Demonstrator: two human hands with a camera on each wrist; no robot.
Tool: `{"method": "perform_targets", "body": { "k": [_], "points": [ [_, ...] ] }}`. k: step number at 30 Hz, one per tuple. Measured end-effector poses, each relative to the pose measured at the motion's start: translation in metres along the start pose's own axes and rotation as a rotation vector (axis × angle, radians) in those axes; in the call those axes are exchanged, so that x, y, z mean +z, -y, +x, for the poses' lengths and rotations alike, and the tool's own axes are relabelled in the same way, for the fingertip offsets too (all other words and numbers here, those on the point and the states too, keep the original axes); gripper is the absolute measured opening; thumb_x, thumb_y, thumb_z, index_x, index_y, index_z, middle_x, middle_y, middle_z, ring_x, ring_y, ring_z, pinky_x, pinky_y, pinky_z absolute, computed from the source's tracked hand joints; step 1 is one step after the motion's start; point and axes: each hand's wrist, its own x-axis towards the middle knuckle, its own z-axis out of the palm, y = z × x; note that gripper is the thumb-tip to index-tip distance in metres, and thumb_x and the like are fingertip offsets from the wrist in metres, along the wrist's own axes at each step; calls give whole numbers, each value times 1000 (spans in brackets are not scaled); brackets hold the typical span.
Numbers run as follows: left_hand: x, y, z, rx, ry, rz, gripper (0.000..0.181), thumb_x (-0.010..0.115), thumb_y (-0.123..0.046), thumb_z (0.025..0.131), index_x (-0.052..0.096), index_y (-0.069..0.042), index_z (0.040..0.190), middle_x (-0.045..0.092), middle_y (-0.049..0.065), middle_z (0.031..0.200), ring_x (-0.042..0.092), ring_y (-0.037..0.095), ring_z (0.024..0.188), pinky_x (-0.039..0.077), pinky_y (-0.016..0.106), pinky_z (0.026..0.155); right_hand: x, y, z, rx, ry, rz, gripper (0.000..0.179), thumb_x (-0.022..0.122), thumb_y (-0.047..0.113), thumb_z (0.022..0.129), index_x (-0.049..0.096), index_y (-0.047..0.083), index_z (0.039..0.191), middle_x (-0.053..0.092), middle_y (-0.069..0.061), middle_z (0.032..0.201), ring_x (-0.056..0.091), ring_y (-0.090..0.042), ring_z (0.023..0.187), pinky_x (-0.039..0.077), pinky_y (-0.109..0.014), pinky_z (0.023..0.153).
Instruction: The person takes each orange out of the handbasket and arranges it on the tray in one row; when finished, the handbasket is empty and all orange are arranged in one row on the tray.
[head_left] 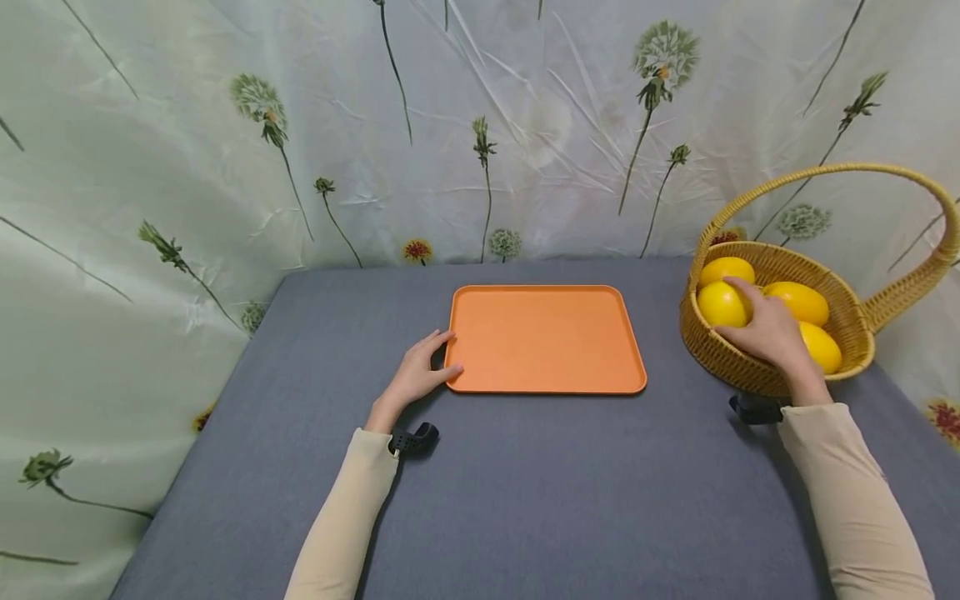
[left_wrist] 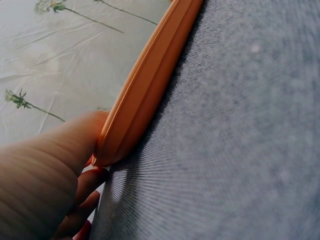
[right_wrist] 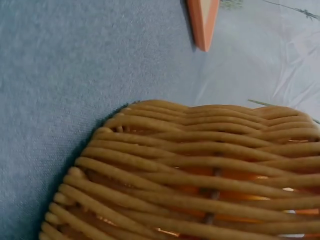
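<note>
My left hand (head_left: 417, 372) is at the near left corner of an orange tray (head_left: 546, 340) that lies flat on the table. Its thumb reaches over the rim, and the index fingertip touches the left edge farther back. The left wrist view shows the tray's side wall (left_wrist: 145, 80) close up, with the other fingers low beside the corner. Inside a wicker basket (head_left: 716, 358), my right hand (head_left: 772, 329) grips a yellow lemon (head_left: 722, 305) between thumb and fingers. Only the basket's woven wall (right_wrist: 200, 150) shows close in the right wrist view, which hides that hand.
More lemons (head_left: 798, 302) lie in the basket around my right hand. A tall woven handle (head_left: 840, 169) arches over the basket. Grey-blue cloth (head_left: 570, 483) covers the table. Behind and to the left hangs a pale curtain (head_left: 420, 183) printed with dandelions.
</note>
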Motion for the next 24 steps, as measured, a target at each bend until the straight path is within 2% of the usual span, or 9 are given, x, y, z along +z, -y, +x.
{"method": "perform_targets", "body": {
  "k": [5,12,17,20,24],
  "points": [
    [-3,2,-1,2,-10,0,67,67,-30,86,40,-7,142,38,19,148,29,37,141,27,57,112,4,2,-5,45,-97,65,77,69,29,80,32,5,143,47,-41,111,43,-53,95,33,-53,71],
    [-6,1,3,-1,-12,11,67,67,-31,86,40,-8,143,38,18,148,30,36,141,27,56,113,-1,4,-13,146,-189,216,81,69,33,81,27,13,147,38,-33,137,37,-53,115,28,-59,85],
    [-4,0,2,-7,-7,10,68,67,-31,85,40,-8,143,38,18,149,30,36,141,26,56,113,-3,5,-19,235,-221,272,82,69,37,81,26,18,147,39,-30,140,36,-45,114,25,-52,83],
    [-3,0,3,-10,-7,0,67,67,-31,85,40,-8,143,38,18,149,30,36,141,26,56,113,-4,5,-22,295,-223,304,81,69,40,80,25,27,148,38,-28,139,38,-33,109,30,-40,77],
    [0,-2,2,-4,-10,2,67,67,-31,86,40,-8,142,38,19,148,30,37,141,26,56,113,-4,6,-26,347,-218,345,79,68,41,81,24,40,146,34,-21,139,38,-8,96,36,-19,66]
  ]
}}
